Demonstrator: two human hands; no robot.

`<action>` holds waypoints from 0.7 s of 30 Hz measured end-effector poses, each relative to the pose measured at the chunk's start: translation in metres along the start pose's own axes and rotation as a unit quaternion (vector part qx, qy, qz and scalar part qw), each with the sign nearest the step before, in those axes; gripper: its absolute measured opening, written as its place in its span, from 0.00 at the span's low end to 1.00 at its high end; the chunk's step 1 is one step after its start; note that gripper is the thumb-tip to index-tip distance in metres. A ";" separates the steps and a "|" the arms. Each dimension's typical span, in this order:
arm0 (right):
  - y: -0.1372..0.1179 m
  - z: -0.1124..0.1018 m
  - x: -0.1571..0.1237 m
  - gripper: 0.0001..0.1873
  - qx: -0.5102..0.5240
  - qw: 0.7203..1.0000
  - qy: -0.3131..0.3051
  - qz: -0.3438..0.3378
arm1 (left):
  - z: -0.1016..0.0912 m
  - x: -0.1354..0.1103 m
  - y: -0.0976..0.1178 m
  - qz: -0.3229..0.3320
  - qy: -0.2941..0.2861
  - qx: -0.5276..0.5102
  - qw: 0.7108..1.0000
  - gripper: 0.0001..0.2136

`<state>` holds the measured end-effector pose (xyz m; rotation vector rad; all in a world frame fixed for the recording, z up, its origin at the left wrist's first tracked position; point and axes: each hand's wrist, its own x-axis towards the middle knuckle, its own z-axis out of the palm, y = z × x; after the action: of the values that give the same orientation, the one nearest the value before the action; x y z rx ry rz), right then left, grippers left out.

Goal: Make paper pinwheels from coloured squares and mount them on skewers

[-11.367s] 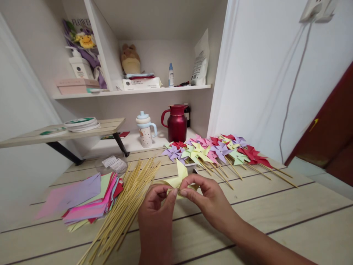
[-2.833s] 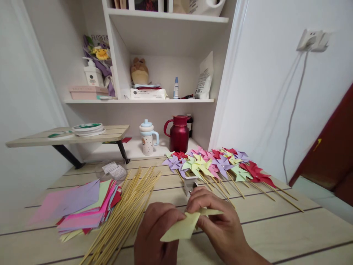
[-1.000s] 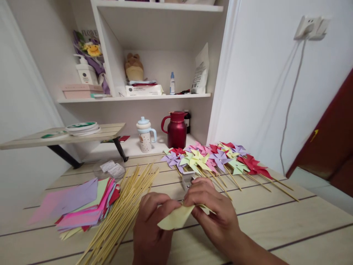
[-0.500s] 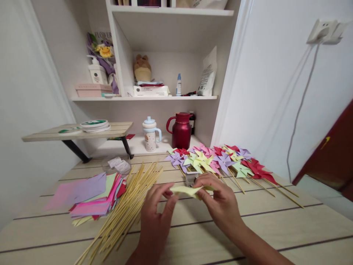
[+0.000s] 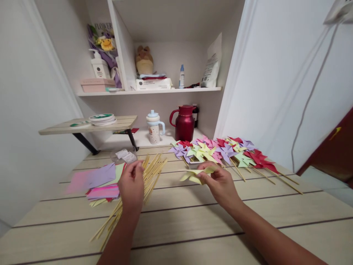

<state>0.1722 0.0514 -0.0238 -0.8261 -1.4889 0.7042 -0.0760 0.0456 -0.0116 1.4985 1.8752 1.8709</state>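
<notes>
Pale yellow folded paper, a pinwheel head, is pinched between the thumb and fingers of my right hand, above the middle of the table. My left hand is over the pile of thin wooden sticks, its fingers curled together. Whether anything is in those fingers is hidden. Left of that hand lies a stack of coloured paper sheets, partly covered by it. Behind my right hand, finished paper pinwheels on sticks lie in a heap. A small clear box sits partly hidden behind the yellow paper.
A clear round container with labels stands behind the paper stack. At the back left is a raised wooden stand with rolls of tape. A tumbler and a red jug stand at the back, beneath a shelf.
My left hand has let go of the yellow paper and moved left over the sticks. My right hand still holds the paper. The whole view has shifted slightly.
</notes>
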 end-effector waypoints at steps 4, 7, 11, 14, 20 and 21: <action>0.003 0.003 -0.001 0.04 -0.002 1.000 -0.017 0.005 | 0.004 0.003 -0.011 0.038 -0.089 0.075 0.992 0.09; 0.004 0.003 -0.001 0.05 0.011 1.000 -0.003 0.018 | 0.004 0.003 -0.013 0.066 -0.118 0.133 0.982 0.09; 0.002 0.003 0.000 0.07 0.035 0.998 0.002 0.042 | 0.001 0.001 -0.009 0.101 -0.143 0.218 0.960 0.10; 0.002 0.003 0.000 0.07 0.038 0.998 0.000 0.047 | 0.002 -0.003 -0.008 0.126 -0.166 0.274 0.939 0.10; 0.003 0.001 0.000 0.06 0.028 0.999 -0.004 0.042 | 0.011 -0.008 -0.018 0.153 -0.208 0.330 0.908 0.08; 0.003 0.001 0.000 0.06 0.028 0.999 -0.002 0.043 | 0.013 -0.009 -0.020 0.154 -0.213 0.334 0.905 0.07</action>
<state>0.1711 0.0532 -0.0259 -0.8501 -1.4381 0.8092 -0.0735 0.0535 -0.0354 2.2811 2.2446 0.8411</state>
